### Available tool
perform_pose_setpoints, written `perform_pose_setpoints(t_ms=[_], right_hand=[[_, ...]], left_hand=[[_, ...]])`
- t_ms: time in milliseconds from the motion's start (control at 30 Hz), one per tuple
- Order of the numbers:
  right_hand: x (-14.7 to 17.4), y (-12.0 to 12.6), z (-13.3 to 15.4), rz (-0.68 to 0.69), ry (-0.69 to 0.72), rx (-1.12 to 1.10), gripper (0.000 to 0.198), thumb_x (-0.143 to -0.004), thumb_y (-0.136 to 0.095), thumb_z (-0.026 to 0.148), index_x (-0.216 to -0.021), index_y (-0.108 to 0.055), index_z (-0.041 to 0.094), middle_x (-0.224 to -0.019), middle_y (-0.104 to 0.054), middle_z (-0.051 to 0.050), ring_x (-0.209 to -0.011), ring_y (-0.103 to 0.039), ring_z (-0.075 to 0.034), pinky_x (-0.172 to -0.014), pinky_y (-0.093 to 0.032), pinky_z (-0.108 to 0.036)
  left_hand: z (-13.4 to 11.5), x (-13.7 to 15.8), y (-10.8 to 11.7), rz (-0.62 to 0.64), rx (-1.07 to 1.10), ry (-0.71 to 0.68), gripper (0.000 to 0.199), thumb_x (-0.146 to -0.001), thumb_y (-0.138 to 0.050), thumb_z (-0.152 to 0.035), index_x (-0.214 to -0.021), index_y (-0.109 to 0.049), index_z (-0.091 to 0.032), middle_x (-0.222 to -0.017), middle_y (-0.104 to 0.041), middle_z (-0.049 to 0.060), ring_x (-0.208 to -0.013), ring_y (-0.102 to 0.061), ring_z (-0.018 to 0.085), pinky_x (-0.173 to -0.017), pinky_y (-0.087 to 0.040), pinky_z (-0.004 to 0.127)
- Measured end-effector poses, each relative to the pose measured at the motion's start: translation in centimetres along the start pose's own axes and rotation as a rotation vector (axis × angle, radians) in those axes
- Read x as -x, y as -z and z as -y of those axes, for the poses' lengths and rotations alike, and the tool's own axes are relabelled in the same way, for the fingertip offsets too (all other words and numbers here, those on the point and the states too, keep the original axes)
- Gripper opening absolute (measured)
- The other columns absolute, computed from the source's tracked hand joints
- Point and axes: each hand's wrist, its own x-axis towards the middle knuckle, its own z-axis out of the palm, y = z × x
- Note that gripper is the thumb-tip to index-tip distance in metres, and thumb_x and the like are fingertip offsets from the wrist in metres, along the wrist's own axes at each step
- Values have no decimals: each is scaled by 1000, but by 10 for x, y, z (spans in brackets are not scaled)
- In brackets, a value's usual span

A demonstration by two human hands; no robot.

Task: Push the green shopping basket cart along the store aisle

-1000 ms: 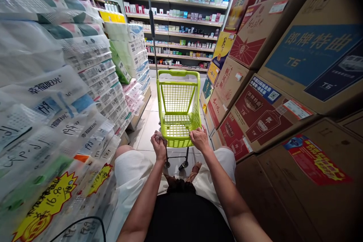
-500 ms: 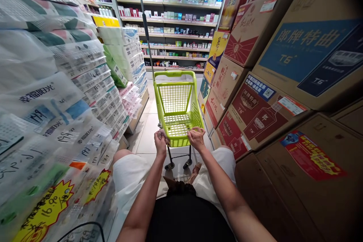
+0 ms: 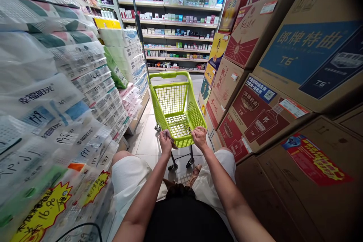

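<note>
A lime-green shopping cart (image 3: 195, 115) with a plastic lattice basket stands right in front of me, slightly turned, its near end between my hands. My left hand (image 3: 165, 144) is closed on a crumpled greyish-pink cloth (image 3: 171, 138), held against the basket's near left corner. At the near right corner, the fingers of my right hand (image 3: 200, 137) are curled around the rim. The basket has nothing visible in it. A tall thin pole (image 3: 139, 30) rises from the cart's far left side.
Wrapped paper packs (image 3: 93, 83) are stacked high on my left, with yellow price signs (image 3: 42, 211). Cardboard cartons (image 3: 309, 45) form a wall on my right. Shelves (image 3: 176, 24) of small boxes and bottles close the far end. Tiled floor (image 3: 143, 140) runs between.
The cart has swung round a little, its far end and pole moving left. Both hands have shifted slightly right with its near end, keeping their holds.
</note>
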Motion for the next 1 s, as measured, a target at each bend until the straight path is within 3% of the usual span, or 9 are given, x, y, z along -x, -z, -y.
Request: perform_pose_setpoints(t_ms=[133,267,333,500,700,867,933,1000], right_hand=[[-1,6,-12,14,21,11,40,-102,-47,25,-63,-59,22,-72,-67,-1,-100,-59,-20,-100,-26,-36],[2,11,-23,25,20,-10,41,-101,-46,25,-62,-58,22,-73,-68,-1,-101,-59,-20,-101,-27,-36],[3,14,-27,22,14,-47,42,-101,-45,27,-62,-58,22,-73,-67,-1,-101,-59,-20,-101,-27,-36],[4,20,-37,51,6,-111,44,-102,-44,29,-61,-58,22,-72,-65,-2,-100,-58,-20,-102,-28,-37],[0,28,-46,112,16,-189,41,-101,-46,32,-63,-59,23,-78,-68,-3,-104,-58,-21,-106,-31,-39],[-4,26,-50,127,-15,-217,28,-99,-45,28,-81,-66,25,-94,-72,-3,-110,-57,-22,-120,-24,-46],[-3,24,-48,113,-46,-208,24,-98,-46,26,-88,-67,26,-107,-72,-4,-121,-53,-24,-124,-22,-48],[1,22,-41,67,-100,-185,23,-97,-46,25,-93,-68,25,-123,-69,-7,-134,-46,-26,-124,-24,-51]], left_hand=[[10,22,0,32,-93,-44,12,-94,-65,-30,-103,-59,-23,-94,-55,4,-85,-59,16,-77,-54,28],[-4,5,-12,-110,-270,-75,5,-97,-58,-24,-101,-60,-22,-96,-51,5,-89,-58,19,-90,-53,38],[-12,1,-15,-99,-338,-183,10,-95,-59,-21,-105,-62,-22,-102,-50,6,-95,-58,21,-98,-51,42],[-19,11,-5,331,-572,-620,27,-90,-57,-12,-110,-70,-24,-114,-47,9,-117,-53,26,-114,-43,49],[-49,-10,-3,327,-829,-519,29,-91,-52,-10,-106,-74,-21,-105,-46,10,-102,-51,27,-94,-53,47],[-54,11,7,761,-878,-654,32,-92,-54,-10,-111,-76,-23,-106,-50,9,-100,-51,24,-92,-51,41],[-54,10,10,713,-915,-614,33,-91,-54,-9,-112,-75,-23,-106,-50,9,-100,-51,24,-93,-51,41],[-54,6,11,563,-956,-565,34,-89,-54,-8,-111,-75,-22,-104,-49,9,-99,-50,25,-93,-51,42]])
